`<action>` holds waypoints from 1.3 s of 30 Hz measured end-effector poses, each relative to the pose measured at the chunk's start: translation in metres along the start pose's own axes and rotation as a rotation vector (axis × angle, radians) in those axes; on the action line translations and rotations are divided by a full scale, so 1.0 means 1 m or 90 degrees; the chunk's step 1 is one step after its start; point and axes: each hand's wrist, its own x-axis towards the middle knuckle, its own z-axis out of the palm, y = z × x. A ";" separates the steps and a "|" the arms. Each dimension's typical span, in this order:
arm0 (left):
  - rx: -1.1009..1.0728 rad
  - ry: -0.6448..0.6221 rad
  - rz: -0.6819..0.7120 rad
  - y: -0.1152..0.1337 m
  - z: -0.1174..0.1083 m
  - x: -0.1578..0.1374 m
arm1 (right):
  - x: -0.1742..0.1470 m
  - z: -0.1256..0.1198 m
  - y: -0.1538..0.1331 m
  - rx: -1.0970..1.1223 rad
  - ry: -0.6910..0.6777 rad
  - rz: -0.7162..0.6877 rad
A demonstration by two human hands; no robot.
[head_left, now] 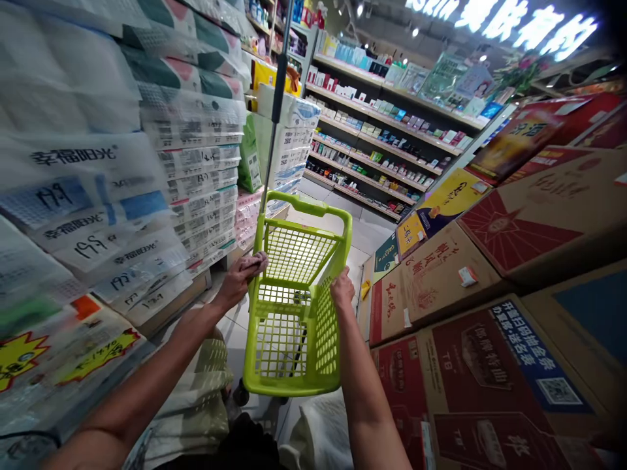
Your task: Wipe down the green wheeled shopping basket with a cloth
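A lime-green plastic shopping cart [279, 386] with grid walls stands in front of me, and I see no goods in its basket. My left hand [238, 281] is closed on a small crumpled pinkish-grey cloth [261, 261], which lies against the cart's left rim. On the opposite side, my right hand [342, 288] is wrapped round the cart's right rim. The cart's handle bar [304, 203] is at its far end, apart from both hands. A tall thin pole [277, 98] rises at the cart's far left corner.
Stacked packs of paper tissue [200, 143] line the left side. Cardboard cartons [441, 281] crowd the right, close to my right arm. Shelves [382, 124] with small boxed goods stand at the back. Pale floor tiles [360, 232] show beyond the cart.
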 end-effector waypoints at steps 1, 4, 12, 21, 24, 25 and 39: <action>-0.007 -0.006 0.006 0.004 -0.001 0.004 | -0.001 -0.002 0.001 -0.001 0.000 -0.001; 0.009 -0.028 -0.008 0.009 -0.004 0.043 | -0.009 -0.013 0.001 0.008 0.010 -0.004; 0.043 -0.053 -0.099 0.024 0.009 0.056 | -0.123 -0.011 -0.047 0.119 -0.021 -0.209; -0.011 -0.012 0.007 0.025 0.015 -0.008 | -0.235 0.063 -0.079 0.096 -0.074 -0.375; 0.018 -0.028 0.010 0.016 0.010 0.031 | -0.230 0.066 -0.063 0.106 -0.067 -0.429; 0.029 -0.026 0.004 0.013 0.009 0.047 | -0.227 0.065 -0.057 0.105 -0.072 -0.443; 0.001 0.029 0.064 0.042 0.055 0.000 | -0.158 0.030 0.055 -0.035 -0.047 -0.339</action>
